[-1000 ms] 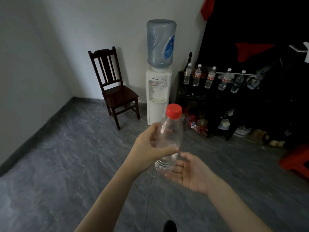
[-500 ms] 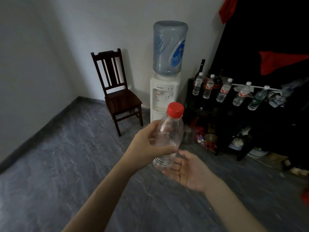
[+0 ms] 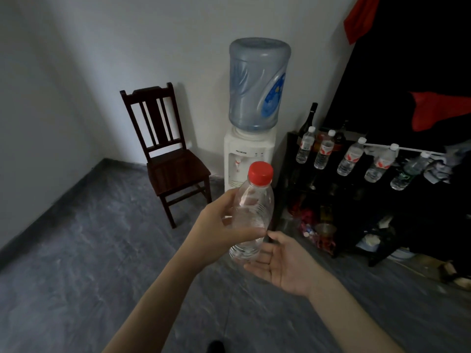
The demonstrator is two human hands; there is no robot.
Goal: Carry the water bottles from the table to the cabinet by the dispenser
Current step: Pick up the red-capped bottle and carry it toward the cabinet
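My left hand [image 3: 219, 230] grips a clear water bottle [image 3: 251, 212] with a red cap, held upright in front of me. My right hand [image 3: 285, 263] lies palm up with relaxed fingers just under and beside the bottle's base. Ahead stands the white water dispenser [image 3: 248, 159] with a blue jug on top. To its right is the dark cabinet [image 3: 290, 159], and several water bottles [image 3: 323, 154] with white caps stand in a row on its top.
A dark wooden chair [image 3: 168, 154] stands against the wall left of the dispenser. A dark glass bottle [image 3: 309, 118] stands at the cabinet's back left corner. Clutter fills the cabinet's lower shelves [image 3: 313, 225]. Grey floor [image 3: 89, 263] stretches between me and the furniture.
The dispenser, chair and cabinet have grown larger and nearer in view. My hands keep the same hold around the bottle.
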